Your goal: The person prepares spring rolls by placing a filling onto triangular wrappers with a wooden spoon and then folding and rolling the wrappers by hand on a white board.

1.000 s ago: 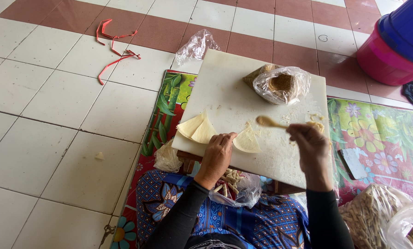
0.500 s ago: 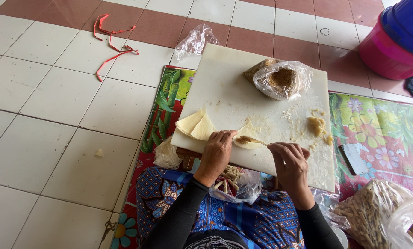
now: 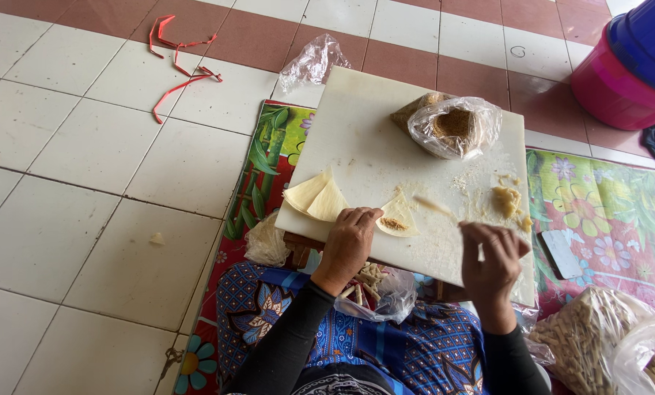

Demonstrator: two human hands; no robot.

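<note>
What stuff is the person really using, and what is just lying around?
In use: left hand pressing the filled wrapper; right hand holding the spoon; white board; bag of filling; spare wrappers.

Lying about: red ribbon; empty clear bag; pink tub.

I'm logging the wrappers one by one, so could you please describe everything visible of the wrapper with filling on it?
The wrapper is a thin, pale cream sheet, roughly triangular, looking like soft dough. It lies flat on the white board, near its front edge. A small brown heap of filling sits on its lower part. The left hand rests at its left edge, fingers touching it. The right hand holds a spoon just right of it, apart. Two bare wrappers lie further left.
</note>
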